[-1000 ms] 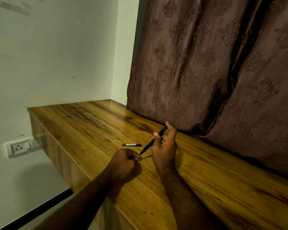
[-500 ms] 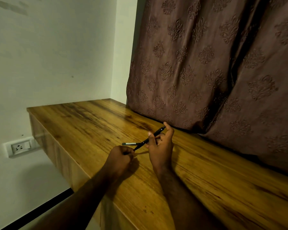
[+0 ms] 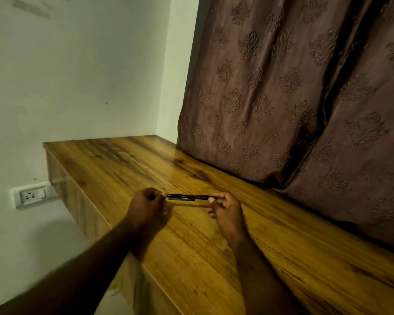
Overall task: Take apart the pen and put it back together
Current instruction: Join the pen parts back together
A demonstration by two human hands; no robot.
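Both hands sit low over the wooden counter, w/ a black pen stretched level between them, roughly parallel to the counter's front edge. Left hand has its fingers curled in and pinched on the pen's left end; right hand pinches the right end, thumb & forefinger closed on it, other fingers loosely bent below. Pen is held just above the counter top, its dark shadow on the wood right under it. Can't tell whether a separate pen piece lies beneath it or if that's only shadow, too dark & small. Both forearms come in from the bottom of the head view. Brown patterned curtain hangs behind the counter, its hem resting on the back of the top. White wall socket on the wall at left, below counter level
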